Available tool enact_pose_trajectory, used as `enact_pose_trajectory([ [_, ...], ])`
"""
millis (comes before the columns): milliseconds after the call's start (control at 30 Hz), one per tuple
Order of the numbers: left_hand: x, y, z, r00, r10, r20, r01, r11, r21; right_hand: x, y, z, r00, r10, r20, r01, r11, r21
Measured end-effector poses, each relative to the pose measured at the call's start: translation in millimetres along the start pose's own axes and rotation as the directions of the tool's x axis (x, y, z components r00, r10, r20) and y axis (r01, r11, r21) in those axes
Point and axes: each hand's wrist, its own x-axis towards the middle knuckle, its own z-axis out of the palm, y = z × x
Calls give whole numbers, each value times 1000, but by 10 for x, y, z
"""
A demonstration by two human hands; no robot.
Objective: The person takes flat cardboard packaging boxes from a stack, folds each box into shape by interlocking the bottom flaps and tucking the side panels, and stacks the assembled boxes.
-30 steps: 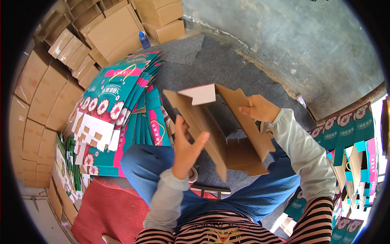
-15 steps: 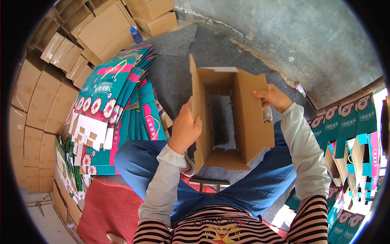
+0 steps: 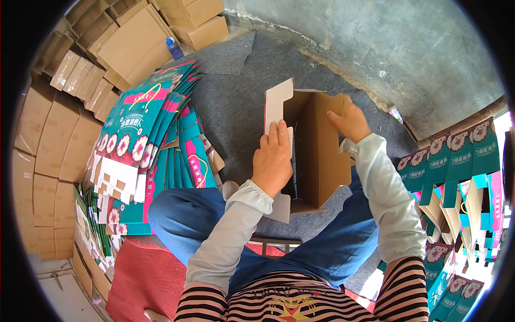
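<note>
An open cardboard box (image 3: 328, 153), brown inside, stands between my knees with its opening facing up. My left hand (image 3: 272, 163) lies on its left flap (image 3: 277, 104), which is folded outward and shows a white face; the fingers are stretched out flat. At the far right corner my right hand (image 3: 351, 122) grips the brown right flap, thumb on the inner side and fingers behind it. Part of the box's left inside wall is hidden by my left hand.
Flattened teal and pink printed cartons (image 3: 139, 123) with cord handles are piled at the left. Brown boxes (image 3: 48, 134) are stacked behind them, near a blue bottle (image 3: 174, 48). More teal cartons (image 3: 456, 155) stand at the right, below a grey wall (image 3: 386, 43).
The left flap has swung outward, its white side now up. My left hand has moved right and flattened on it. My right hand has slid farther up the right flap.
</note>
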Motion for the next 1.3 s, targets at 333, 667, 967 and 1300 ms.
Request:
enact_pose_trajectory([
  [333, 49, 110, 45, 997, -60, 38, 61, 998, -21, 521, -320, 160, 917, -396, 47, 316, 650, -691],
  [667, 152, 101, 78, 989, 10, 146, -10, 1000, 3, 894, -164, 221, 961, -142, -235, 59, 943, -327],
  [967, 329, 57, 154, 968, 46, 246, -77, 990, 120, 769, 90, 218, 955, -268, -131, 232, 943, -240],
  [1300, 455, -4, 48, 935, -6, 355, -37, 993, 115, -326, -588, -72, 812, -576, 97, 584, 806, -97],
])
